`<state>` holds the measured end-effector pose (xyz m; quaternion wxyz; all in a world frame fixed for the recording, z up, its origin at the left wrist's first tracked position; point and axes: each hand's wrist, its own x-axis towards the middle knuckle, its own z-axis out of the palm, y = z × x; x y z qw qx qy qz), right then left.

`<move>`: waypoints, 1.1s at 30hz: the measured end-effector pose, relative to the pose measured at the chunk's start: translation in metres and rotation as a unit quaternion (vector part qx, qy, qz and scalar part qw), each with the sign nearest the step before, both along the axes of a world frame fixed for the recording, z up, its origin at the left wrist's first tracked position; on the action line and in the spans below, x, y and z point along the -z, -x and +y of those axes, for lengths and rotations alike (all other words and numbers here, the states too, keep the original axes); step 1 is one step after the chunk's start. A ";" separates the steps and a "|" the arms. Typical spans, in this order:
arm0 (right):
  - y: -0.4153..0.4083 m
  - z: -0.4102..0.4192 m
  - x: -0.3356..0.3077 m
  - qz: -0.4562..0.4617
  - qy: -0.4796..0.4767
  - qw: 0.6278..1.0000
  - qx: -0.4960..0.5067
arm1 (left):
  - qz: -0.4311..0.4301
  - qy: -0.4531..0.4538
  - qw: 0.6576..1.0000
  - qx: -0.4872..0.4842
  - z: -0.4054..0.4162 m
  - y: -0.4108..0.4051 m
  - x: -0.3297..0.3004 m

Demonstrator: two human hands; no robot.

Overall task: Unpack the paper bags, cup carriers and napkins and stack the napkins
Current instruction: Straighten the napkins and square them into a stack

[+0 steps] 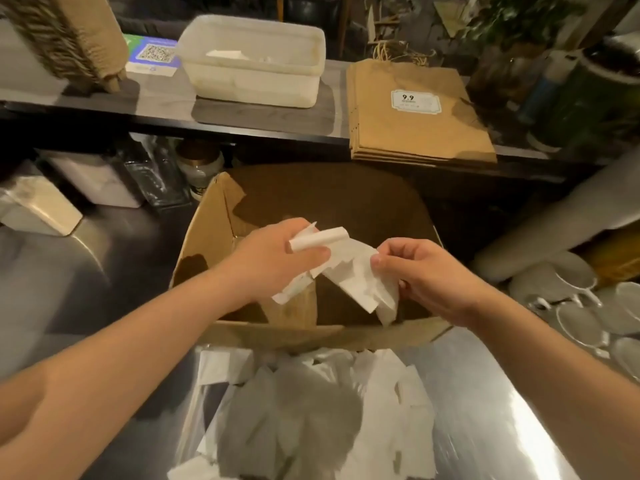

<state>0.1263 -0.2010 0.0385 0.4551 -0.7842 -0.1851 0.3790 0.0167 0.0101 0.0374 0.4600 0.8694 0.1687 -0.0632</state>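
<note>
We see both forearms reaching over the open brown cardboard box [221,220], left hand [273,261] and right hand [429,275] each pinching crumpled white paper napkins [349,271] with curled fingers.

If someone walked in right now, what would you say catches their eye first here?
Two hands meet mid-frame: the left hand and right hand grip white napkins over an open cardboard box. More napkins lie in a loose pile on the steel counter below, and flat brown paper bags sit stacked on the shelf behind.
</note>
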 end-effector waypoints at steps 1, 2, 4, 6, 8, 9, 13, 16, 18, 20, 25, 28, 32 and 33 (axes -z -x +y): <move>0.010 -0.008 -0.009 0.000 0.002 1.000 -0.008 | -0.008 0.021 1.000 0.000 -0.004 0.016 -0.004; 0.019 -0.016 -0.015 -0.012 0.010 1.000 -0.022 | -0.015 0.045 0.999 0.002 -0.008 0.032 -0.008; 0.038 -0.029 -0.021 -0.067 0.042 0.996 -0.053 | -0.021 0.085 0.996 0.012 -0.015 0.062 -0.010; 0.056 -0.040 -0.021 -0.104 0.070 0.989 -0.077 | -0.017 0.096 0.995 0.038 -0.021 0.089 -0.004; 0.073 -0.050 -0.019 -0.104 0.089 0.986 -0.100 | 0.006 0.096 0.994 0.060 -0.026 0.110 0.008; 0.080 -0.054 -0.016 -0.098 0.100 0.984 -0.111 | 0.025 0.088 0.994 0.067 -0.028 0.119 0.017; 0.100 -0.067 0.014 -0.128 0.158 0.972 -0.118 | 0.080 0.013 0.992 0.100 -0.031 0.142 0.063; 0.112 -0.073 0.048 -0.165 0.206 0.960 -0.091 | 0.084 -0.026 0.992 0.093 -0.035 0.143 0.097; 0.118 -0.077 0.068 -0.172 0.216 0.959 -0.070 | 0.090 -0.073 0.991 0.073 -0.040 0.140 0.116; 0.118 -0.080 0.090 -0.157 0.219 0.962 -0.041 | 0.116 -0.109 0.986 0.046 -0.043 0.136 0.130; 0.113 -0.097 0.140 -0.188 0.238 0.953 -0.012 | 0.111 -0.178 0.978 -0.005 -0.062 0.138 0.149; 0.108 -0.105 0.154 -0.202 0.223 0.954 0.011 | 0.046 -0.206 0.977 -0.043 -0.086 0.143 0.150; 0.117 -0.119 0.162 -0.285 0.122 0.950 0.015 | -0.049 -0.205 0.976 -0.054 -0.121 0.147 0.154; 0.122 -0.124 0.163 -0.321 0.107 0.941 -0.009 | -0.057 -0.202 0.977 -0.044 -0.128 0.147 0.156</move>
